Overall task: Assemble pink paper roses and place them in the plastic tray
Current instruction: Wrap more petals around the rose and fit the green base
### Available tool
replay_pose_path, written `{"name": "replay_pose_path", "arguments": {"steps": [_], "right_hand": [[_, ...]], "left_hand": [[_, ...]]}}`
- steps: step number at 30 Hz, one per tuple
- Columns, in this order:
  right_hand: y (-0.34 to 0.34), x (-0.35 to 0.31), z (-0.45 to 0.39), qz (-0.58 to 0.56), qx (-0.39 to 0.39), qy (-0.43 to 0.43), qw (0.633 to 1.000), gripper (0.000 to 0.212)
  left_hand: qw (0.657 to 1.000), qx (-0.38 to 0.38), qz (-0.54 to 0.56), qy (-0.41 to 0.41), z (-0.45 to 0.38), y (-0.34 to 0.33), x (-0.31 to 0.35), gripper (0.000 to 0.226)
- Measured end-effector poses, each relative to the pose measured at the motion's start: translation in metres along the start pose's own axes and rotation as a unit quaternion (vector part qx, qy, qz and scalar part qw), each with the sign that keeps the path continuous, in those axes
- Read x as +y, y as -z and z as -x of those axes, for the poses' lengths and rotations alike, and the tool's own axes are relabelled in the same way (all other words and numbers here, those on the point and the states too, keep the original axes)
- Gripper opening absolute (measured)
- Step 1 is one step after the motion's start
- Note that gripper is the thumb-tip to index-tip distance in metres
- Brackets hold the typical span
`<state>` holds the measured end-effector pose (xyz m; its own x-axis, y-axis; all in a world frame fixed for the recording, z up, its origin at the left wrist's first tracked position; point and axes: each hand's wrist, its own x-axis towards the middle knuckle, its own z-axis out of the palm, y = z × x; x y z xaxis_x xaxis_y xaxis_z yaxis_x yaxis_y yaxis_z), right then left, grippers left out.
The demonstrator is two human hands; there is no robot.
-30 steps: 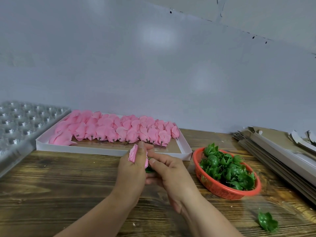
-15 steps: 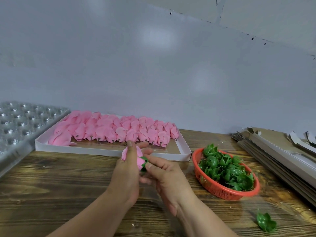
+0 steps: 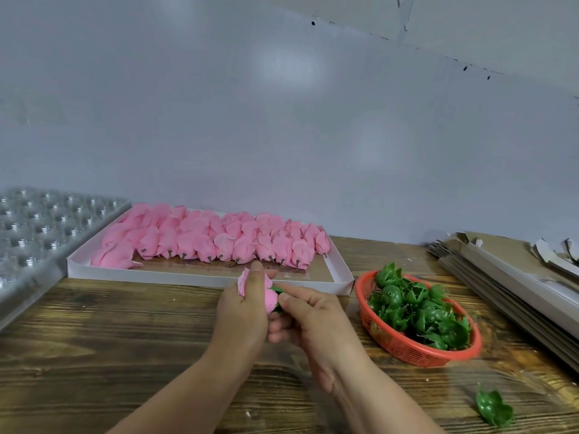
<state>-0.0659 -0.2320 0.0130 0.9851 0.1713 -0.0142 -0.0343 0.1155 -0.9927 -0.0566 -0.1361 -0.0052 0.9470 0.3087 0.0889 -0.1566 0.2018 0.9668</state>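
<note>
On the bench (image 3: 125, 339), the box (image 3: 200, 278) of roses (image 3: 219, 239) sits at the back. The plastic tray (image 3: 37, 233) lies left of it, the basket (image 3: 407, 343) right, cardboard sheets (image 3: 507, 277) farthest right.

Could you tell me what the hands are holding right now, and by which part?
The left hand grips a pink rose around its petals; the right hand pinches the green base.

Desk (image 3: 109, 355) of dark, rough-grained wood; matt pink paper roses (image 3: 219, 242) in a smooth white card box (image 3: 200, 278); glossy green plastic calyxes (image 3: 416, 311) in a red plastic mesh basket (image 3: 407, 349); shiny clear plastic tray (image 3: 37, 223) at the desk's left edge.
</note>
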Motion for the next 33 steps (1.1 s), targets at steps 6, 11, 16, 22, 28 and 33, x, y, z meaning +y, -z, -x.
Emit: {"name": "replay_pose_path", "arguments": {"steps": [6, 11, 16, 22, 28, 33], "right_hand": [[0.0, -0.002, 0.002, 0.022, -0.02, -0.017, 0.999, 0.031], [-0.002, -0.003, 0.004, 0.06, -0.05, -0.026, 0.997, 0.029], [0.0, -0.004, 0.003, 0.075, -0.067, -0.026, 0.995, 0.035], [0.004, -0.002, 0.003, 0.066, -0.064, -0.013, 0.996, 0.033], [0.006, -0.005, 0.004, 0.024, -0.054, -0.023, 0.998, 0.022], [0.001, 0.0, 0.005, 0.057, -0.056, -0.011, 0.997, 0.014]], "left_hand": [[0.994, -0.001, -0.095, -0.052, -0.002, 0.003, -0.007, 0.04], [0.988, 0.023, -0.122, -0.095, -0.003, 0.003, -0.01, 0.039], [0.984, 0.033, -0.138, -0.105, -0.005, 0.003, -0.01, 0.037], [0.986, 0.039, -0.13, -0.101, -0.005, 0.003, -0.011, 0.036], [0.996, 0.032, -0.064, -0.053, -0.006, 0.002, -0.006, 0.035], [0.999, 0.042, -0.024, -0.008, -0.005, 0.002, -0.008, 0.039]]}}
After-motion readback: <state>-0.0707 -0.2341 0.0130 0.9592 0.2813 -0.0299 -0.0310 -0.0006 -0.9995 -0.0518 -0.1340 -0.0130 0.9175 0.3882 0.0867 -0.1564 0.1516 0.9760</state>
